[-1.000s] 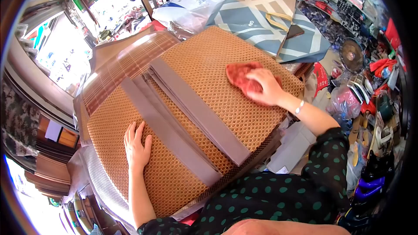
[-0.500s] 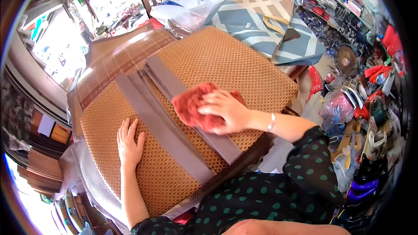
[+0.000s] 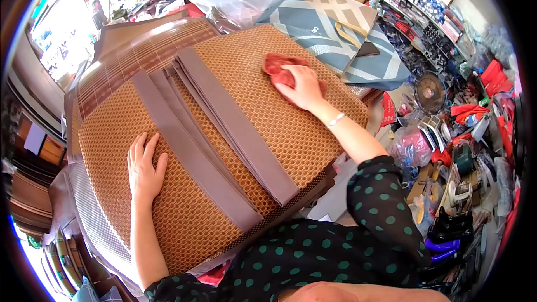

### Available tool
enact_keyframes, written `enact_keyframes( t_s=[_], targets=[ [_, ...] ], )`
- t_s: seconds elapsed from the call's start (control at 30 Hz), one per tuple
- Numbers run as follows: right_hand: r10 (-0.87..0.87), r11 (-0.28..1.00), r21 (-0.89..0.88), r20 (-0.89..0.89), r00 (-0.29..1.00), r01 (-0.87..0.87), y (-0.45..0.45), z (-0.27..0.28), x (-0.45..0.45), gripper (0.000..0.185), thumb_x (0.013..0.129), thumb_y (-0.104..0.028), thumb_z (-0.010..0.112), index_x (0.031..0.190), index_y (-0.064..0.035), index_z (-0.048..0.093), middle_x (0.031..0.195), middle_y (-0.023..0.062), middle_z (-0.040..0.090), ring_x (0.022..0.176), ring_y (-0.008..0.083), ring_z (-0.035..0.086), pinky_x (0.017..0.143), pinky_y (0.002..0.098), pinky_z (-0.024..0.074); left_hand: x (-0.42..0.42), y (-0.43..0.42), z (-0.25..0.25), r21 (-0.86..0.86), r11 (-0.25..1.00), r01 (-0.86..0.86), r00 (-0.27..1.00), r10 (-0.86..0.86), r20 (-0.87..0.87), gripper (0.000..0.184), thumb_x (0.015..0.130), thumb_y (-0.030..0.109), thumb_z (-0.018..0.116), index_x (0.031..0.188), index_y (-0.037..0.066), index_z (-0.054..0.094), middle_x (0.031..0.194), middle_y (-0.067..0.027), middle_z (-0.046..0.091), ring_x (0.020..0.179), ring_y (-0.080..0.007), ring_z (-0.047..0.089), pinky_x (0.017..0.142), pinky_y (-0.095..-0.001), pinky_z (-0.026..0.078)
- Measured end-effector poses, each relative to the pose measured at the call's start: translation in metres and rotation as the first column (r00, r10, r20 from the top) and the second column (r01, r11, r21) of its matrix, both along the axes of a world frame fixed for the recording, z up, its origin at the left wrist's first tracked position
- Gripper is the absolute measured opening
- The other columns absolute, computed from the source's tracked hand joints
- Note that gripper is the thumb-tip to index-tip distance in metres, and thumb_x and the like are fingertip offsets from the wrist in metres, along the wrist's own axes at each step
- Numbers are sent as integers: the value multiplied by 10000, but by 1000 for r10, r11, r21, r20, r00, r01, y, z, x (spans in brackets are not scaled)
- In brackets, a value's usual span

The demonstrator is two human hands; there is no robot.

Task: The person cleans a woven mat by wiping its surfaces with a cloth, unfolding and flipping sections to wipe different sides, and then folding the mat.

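Observation:
A brown woven mat [image 3: 302, 151] lies folded in front of me, with two long grey-brown fabric bands [image 3: 235, 128] running across it. On the mat's left part my left hand [image 3: 145, 169] rests flat, fingers apart, holding nothing. My right hand [image 3: 305, 86] presses a crumpled red cloth [image 3: 279, 67] onto the mat's upper right part, its fingers bent over the cloth. The cloth is to the right of the bands and touches neither of them.
Behind the mat are a white plastic bag [image 3: 240, 0] and a blue-and-beige bag [image 3: 335, 33]. A brown patterned sheet [image 3: 140, 56] lies at the back left. To the right are a fan [image 3: 430, 92] and piled goods on the floor.
My right hand and the red cloth swept left over the bands, then went back to the upper right of the mat. My left hand stays on the mat. The view has shifted slightly.

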State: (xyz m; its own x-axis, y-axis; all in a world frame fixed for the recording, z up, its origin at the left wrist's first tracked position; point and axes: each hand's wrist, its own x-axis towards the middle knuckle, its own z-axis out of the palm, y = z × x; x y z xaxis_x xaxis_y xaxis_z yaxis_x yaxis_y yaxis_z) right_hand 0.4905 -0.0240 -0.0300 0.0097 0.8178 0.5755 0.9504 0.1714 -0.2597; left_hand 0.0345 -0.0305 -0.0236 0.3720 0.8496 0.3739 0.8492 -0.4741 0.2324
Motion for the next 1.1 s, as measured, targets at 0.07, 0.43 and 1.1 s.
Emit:
enact_keyframes(
  t_s=[0.07, 0.43, 1.1],
  targets=[
    [99, 995, 9, -57, 993, -99, 7, 7, -30, 503, 847, -436, 691, 1184, -68, 623, 1189, 172, 645, 1161, 320, 570, 1062, 486, 365, -2, 0, -1, -6, 1000, 4, 1000, -4, 12, 491, 936, 288, 593, 1391, 114, 528, 1461, -176, 445, 1363, -369, 383, 1150, -491, 288],
    [631, 774, -78, 15, 776, -628, -144, 1, -33, 591, 716, -378, 774, 1231, -150, 594, 1280, 133, 564, 1236, 363, 525, 1043, 533, 377, -6, -1, -4, -2, 1000, 9, 1000, -9, -4, 482, 942, 264, 587, 1391, 98, 526, 1480, -184, 440, 1386, -368, 376, 1166, -499, 273],
    [268, 960, -69, -61, 961, -272, -64, -10, 17, 563, 785, -350, 738, 1253, -96, 554, 1289, 151, 576, 1219, 358, 521, 1079, 500, 333, -4, -3, -2, -23, 1000, -6, 1000, 6, -20, 474, 964, 244, 567, 1414, 109, 508, 1498, -165, 428, 1399, -356, 369, 1178, -487, 270]
  ],
)
